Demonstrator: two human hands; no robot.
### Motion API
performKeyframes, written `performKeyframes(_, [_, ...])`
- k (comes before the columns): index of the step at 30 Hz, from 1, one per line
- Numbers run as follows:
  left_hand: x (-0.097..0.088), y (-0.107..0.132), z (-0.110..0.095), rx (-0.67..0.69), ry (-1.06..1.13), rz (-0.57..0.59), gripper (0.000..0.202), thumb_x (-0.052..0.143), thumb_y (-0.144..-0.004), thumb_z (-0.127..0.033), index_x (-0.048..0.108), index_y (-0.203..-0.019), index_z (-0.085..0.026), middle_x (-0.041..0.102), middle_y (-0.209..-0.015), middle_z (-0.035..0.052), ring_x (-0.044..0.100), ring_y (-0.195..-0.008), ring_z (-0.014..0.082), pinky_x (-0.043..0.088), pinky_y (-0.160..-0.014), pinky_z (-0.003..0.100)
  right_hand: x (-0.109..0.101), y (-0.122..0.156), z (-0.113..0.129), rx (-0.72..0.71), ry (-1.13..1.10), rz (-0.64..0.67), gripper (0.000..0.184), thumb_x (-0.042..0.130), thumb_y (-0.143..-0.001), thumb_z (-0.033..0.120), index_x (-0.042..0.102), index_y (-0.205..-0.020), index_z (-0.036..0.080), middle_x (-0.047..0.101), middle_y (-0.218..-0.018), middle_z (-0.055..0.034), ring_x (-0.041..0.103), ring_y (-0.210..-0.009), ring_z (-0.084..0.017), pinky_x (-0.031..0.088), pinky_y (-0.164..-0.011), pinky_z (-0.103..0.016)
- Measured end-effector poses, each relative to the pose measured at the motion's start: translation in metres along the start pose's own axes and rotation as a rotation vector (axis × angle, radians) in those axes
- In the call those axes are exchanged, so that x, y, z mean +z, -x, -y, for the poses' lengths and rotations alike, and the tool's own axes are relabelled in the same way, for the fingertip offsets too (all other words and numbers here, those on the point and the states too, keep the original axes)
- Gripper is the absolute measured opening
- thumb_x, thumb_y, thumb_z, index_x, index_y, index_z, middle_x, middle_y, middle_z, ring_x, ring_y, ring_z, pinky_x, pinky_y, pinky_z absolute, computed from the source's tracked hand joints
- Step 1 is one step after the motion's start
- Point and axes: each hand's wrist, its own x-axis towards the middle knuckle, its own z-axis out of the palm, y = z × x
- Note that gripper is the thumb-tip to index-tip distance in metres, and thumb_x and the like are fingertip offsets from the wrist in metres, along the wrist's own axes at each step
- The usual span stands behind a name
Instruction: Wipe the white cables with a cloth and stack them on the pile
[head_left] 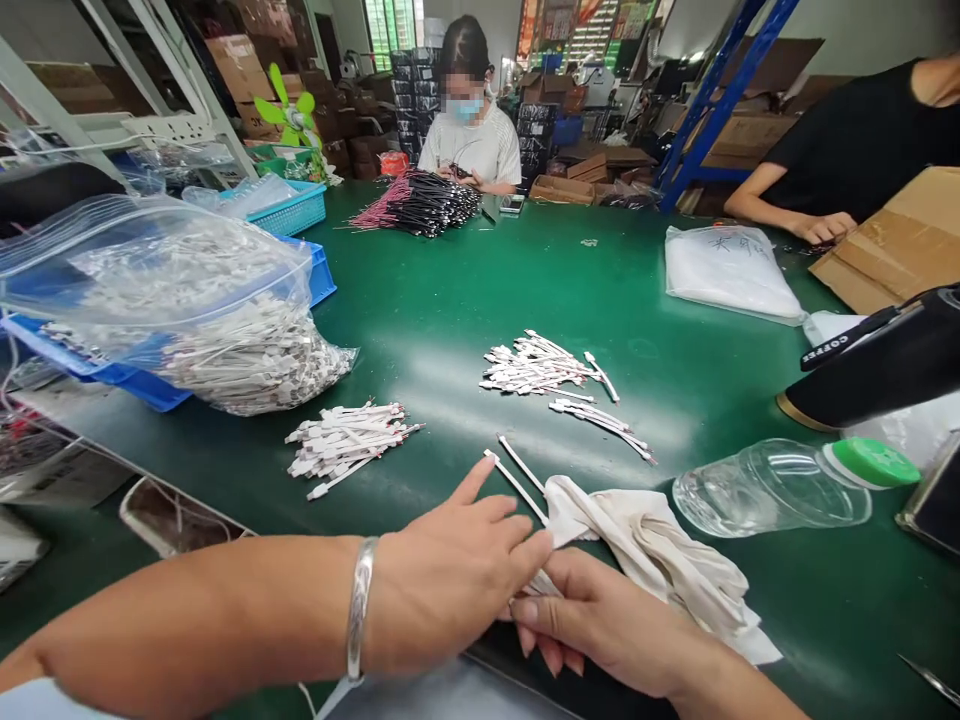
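Along the green counter (480, 300), a large zip bag (180, 290) of white-tagged leads slumps against a blue crate (319, 275) at the left. A cardboard box (892, 240) sits at the far right beside a co-worker's forearm (780, 205). Across the counter, a second co-worker (469, 150) sits behind a bundle of black and pink wires (416, 200). Nearer, a clear plastic bottle (772, 490) with a green cap lies on its side just beside a crumpled beige cloth (645, 550). One pile of white leads (345, 445) lies left of centre, and a second pile (536, 365) lies farther up the counter.

The left hand (450, 570), a silver bangle (360, 610) at its wrist, has a wide grip, fingers spread over two loose white leads (517, 485) at the cloth's edge. The right hand (600, 620) has a narrow grip, its fingertips (529, 615) pinching a fold of the cloth; whatever else they hold is hidden.
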Motion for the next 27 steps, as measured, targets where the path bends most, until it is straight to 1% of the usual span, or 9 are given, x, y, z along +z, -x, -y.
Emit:
performKeyframes(3, [0.009,0.013,-0.009,-0.096,-0.127,-0.026,0.023,0.046,-0.087,-0.017,0.057,-0.106,-0.014,0.067,-0.083,0.0055,0.059,-0.084,0.0191,0.021,-0.107,0.052,0.003,0.003,0.000,0.029,0.065,0.019,0.033,0.054,-0.081,0.046,0.053,-0.069,0.016,0.049,-0.057,0.0037,0.043,-0.049,-0.006,0.031,-0.045,-0.018])
performKeyframes(7, [0.017,0.039,-0.011,-0.340,-0.171,-0.443,0.037,0.044,-0.090,-0.027,0.046,-0.123,-0.012,0.056,-0.119,0.0143,0.050,-0.110,0.0231,0.037,-0.100,0.040,0.008,-0.001,-0.001,-0.049,-0.078,-0.119,0.039,0.055,-0.078,0.055,0.050,-0.071,0.017,0.047,-0.058,0.0049,0.040,-0.048,-0.005,0.029,-0.044,-0.017])
performKeyframes(10, [0.022,0.051,-0.014,-0.415,-0.202,-0.622,0.036,0.044,-0.090,-0.023,0.044,-0.125,-0.012,0.054,-0.122,0.0144,0.046,-0.116,0.0213,0.038,-0.098,0.034,0.012,-0.003,-0.001,-0.056,-0.165,-0.190,0.043,0.052,-0.078,0.060,0.048,-0.075,0.018,0.045,-0.058,0.0060,0.037,-0.045,-0.004,0.024,-0.040,-0.016])
performKeyframes(12, [0.025,0.051,-0.017,-0.292,-0.313,-0.559,0.038,0.043,-0.090,-0.020,0.043,-0.128,-0.017,0.052,-0.128,0.0113,0.040,-0.123,0.0232,0.028,-0.104,0.041,0.014,-0.003,-0.001,-0.051,-0.092,-0.129,0.043,0.049,-0.079,0.060,0.045,-0.071,0.018,0.043,-0.055,0.0065,0.036,-0.043,-0.004,0.024,-0.039,-0.016])
performKeyframes(14, [0.028,0.046,-0.018,-0.163,-0.371,-0.386,0.039,0.040,-0.090,-0.020,0.043,-0.129,-0.020,0.054,-0.126,0.0089,0.041,-0.121,0.0241,0.020,-0.107,0.048,0.016,-0.001,-0.001,-0.047,0.035,-0.032,0.042,0.049,-0.081,0.057,0.043,-0.068,0.018,0.044,-0.056,0.0058,0.038,-0.044,-0.004,0.029,-0.042,-0.017])
performKeyframes(17, [0.033,0.038,-0.018,-0.133,-0.293,-0.117,0.030,0.038,-0.088,-0.015,0.056,-0.112,-0.015,0.065,-0.092,0.0064,0.056,-0.087,0.0193,0.024,-0.104,0.047,0.018,0.002,0.001,-0.039,0.143,0.050,0.033,0.050,-0.084,0.048,0.049,-0.073,0.017,0.047,-0.061,0.0045,0.043,-0.049,-0.005,0.035,-0.048,-0.018])
performKeyframes(19, [0.034,0.038,-0.016,-0.162,-0.218,0.005,0.020,0.042,-0.083,-0.010,0.061,-0.089,-0.015,0.061,-0.074,0.0028,0.052,-0.068,0.0165,0.037,-0.093,0.041,0.018,0.003,0.003,-0.042,0.127,0.083,0.029,0.051,-0.083,0.046,0.055,-0.080,0.017,0.047,-0.064,0.0040,0.044,-0.053,-0.006,0.036,-0.048,-0.017])
performKeyframes(22, [0.030,0.051,-0.003,-0.286,-0.164,0.012,0.016,0.046,-0.080,-0.007,0.056,-0.073,-0.017,0.057,-0.072,0.0034,0.048,-0.066,0.0177,0.043,-0.069,0.032,0.017,0.005,0.004,-0.060,0.071,0.120,0.032,0.054,-0.081,0.047,0.061,-0.093,0.018,0.049,-0.071,0.0023,0.048,-0.060,-0.009,0.039,-0.048,-0.018])
performKeyframes(27, [0.021,0.091,0.042,-0.581,-0.328,-0.148,0.024,0.035,-0.086,-0.010,0.056,-0.076,-0.017,0.056,-0.070,0.0056,0.050,-0.067,0.0208,0.041,-0.067,0.035,0.017,0.019,0.005,-0.142,0.397,-0.105,0.026,0.053,-0.084,0.040,0.065,-0.098,0.022,0.060,-0.077,0.0005,0.053,-0.065,-0.011,0.041,-0.059,-0.022])
